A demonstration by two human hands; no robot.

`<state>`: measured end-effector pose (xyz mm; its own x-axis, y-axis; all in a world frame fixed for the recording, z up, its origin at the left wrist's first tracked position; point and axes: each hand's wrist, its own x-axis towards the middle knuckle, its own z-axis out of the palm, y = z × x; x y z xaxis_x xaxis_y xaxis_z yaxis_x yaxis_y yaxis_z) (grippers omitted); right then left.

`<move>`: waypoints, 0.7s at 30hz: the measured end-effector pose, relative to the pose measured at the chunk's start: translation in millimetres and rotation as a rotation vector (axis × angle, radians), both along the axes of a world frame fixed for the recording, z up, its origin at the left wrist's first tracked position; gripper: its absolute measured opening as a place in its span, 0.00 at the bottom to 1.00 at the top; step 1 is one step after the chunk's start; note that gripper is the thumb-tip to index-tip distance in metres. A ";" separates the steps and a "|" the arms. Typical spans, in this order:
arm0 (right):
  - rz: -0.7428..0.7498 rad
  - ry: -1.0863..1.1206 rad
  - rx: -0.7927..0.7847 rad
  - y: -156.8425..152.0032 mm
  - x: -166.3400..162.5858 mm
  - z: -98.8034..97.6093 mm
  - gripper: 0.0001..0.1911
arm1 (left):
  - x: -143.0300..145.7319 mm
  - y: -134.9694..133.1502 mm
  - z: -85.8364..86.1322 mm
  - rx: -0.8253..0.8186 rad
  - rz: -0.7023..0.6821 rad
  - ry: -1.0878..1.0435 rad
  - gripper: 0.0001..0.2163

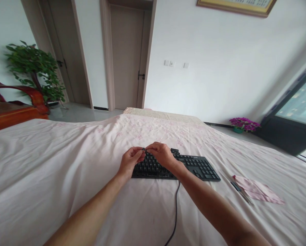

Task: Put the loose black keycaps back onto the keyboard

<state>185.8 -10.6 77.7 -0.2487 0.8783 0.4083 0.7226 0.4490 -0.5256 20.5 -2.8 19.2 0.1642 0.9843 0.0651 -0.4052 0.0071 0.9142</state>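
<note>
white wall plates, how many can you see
3: a left plate and a middle plate side by side, and a right plate slightly apart, all on the white wall. None looks hidden.

A leafy plant (33, 66) stands near a wooden armchair (14, 108); purple flowers (245, 124) sit by the white wall (214, 61), where a framed picture (237, 7) hangs

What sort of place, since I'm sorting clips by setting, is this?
Probably a room in a home, perhaps a bedroom or living room: a floral sheet, a polished wooden armchair and a leafy potted plant suggest it.
</note>
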 end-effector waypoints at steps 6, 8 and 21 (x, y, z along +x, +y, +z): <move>-0.062 -0.026 0.048 -24.8 0.0 -2.4 0.10 | 8.6 -13.9 3.7 -0.064 -0.125 -0.068 0.17; -0.094 -0.073 0.086 -30.7 1.3 -2.3 0.09 | 8.9 -15.1 2.5 -0.079 -0.154 -0.074 0.17; -0.166 -0.316 0.201 -56.6 -0.4 -1.0 0.11 | 12.5 -19.6 0.9 -0.152 -0.187 -0.063 0.15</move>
<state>185.3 -67.2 76.7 -0.2513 0.8277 0.5018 0.9058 0.3838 -0.1794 32.9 -22.4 20.1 0.3447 0.9365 -0.0651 -0.4400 0.2224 0.8700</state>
